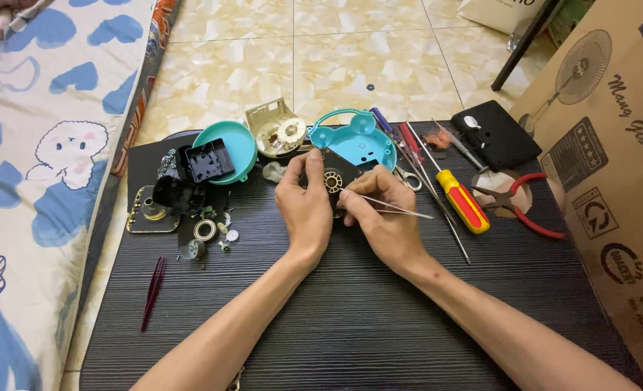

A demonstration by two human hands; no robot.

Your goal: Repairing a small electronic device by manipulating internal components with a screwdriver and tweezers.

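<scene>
Far left: dark red tweezers (153, 292) lying on desk (350, 318).
Left hand (305, 205): gripping black clock part (333, 176), mid-desk.
Right hand (381, 217): pinching metal tweezers (390, 206), tip at part's brass gear (333, 181).
Right: yellow-red screwdriver (463, 200), red pliers (522, 202).

red pliers (525, 205), cardboard box (611, 166)

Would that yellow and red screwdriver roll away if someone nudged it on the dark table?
Probably a little. The screwdriver has a rounded handle and lies flat on the ridged dark table, so a sideways nudge might roll it. The red-handled pliers beside it would likely stop it. It looks stiff and fairly light.
</scene>
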